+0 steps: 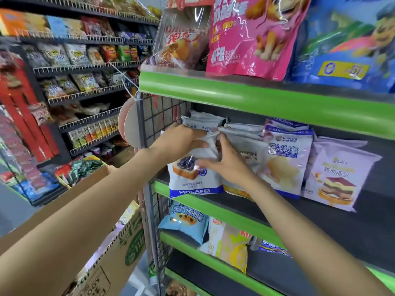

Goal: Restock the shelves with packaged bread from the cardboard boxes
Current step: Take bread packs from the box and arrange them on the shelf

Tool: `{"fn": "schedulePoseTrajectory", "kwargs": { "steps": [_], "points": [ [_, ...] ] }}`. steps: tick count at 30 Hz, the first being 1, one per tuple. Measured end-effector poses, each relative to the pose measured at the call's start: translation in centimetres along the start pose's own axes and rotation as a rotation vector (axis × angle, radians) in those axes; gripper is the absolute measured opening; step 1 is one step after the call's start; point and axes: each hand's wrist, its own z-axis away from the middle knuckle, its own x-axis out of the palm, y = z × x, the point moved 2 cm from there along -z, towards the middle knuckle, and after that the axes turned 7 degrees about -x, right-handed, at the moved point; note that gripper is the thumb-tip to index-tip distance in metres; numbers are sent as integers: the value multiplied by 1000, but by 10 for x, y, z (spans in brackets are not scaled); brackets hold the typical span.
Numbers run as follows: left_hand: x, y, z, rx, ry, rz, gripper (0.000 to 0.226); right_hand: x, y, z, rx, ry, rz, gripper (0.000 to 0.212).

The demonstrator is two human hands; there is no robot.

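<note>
A white and blue blueberry bread packet (193, 180) stands upright at the left end of the middle green-edged shelf (213, 207). My left hand (181, 139) grips its top edge, thumb across the front. My right hand (224, 159) touches the packet's right side with fingers spread and fairly straight, pressing against the row of similar packets (245, 146) behind. More bread packets stand to the right: a taro one (286, 161) and a layered cake one (339, 174). A cardboard box (111, 253) sits open below my left arm.
A wire grid panel (154, 124) closes the shelf's left end. The shelf above holds large snack bags (254, 35); the one below holds more packets (186, 223). An aisle of snack shelves (85, 67) runs along the left.
</note>
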Motion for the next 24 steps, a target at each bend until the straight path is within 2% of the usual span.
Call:
{"fn": "schedulePoseTrajectory", "kwargs": {
  "steps": [2, 4, 7, 8, 10, 12, 14, 16, 18, 22, 24],
  "points": [
    [-1, 1, 1, -20, 128, -37, 29, 9, -3, -9, 93, -18, -122, 103],
    [3, -5, 2, -110, 271, -65, 38, 13, -3, -20, 114, 99, -254, 98],
    [17, -14, 4, -230, 432, -101, 54, 20, 8, -43, 200, 314, -282, 89],
    [23, -16, 4, -255, 414, -89, 57, 22, 11, -51, 238, 374, -259, 90],
    [41, -22, 1, -310, 218, -50, 68, 24, 16, -66, 264, 475, -219, 83],
    [61, -32, -8, -363, 7, -21, 92, 27, 14, -79, 244, 531, -216, 76],
    [73, -40, -21, -427, -88, 80, 114, 32, 12, -92, 210, 522, -199, 80],
    [80, -45, -35, -469, -99, 144, 125, 40, 15, -102, 168, 452, -150, 86],
    [88, -50, -43, -482, -84, 89, 123, 48, 21, -107, 131, 347, -24, 88],
    [107, -57, -50, -446, -43, -58, 109, 43, 28, -109, -13, 285, 514, 80],
    [117, -62, -53, -436, -32, -103, 106, 42, 34, -118, -42, 192, 751, 78]
  ]
}}
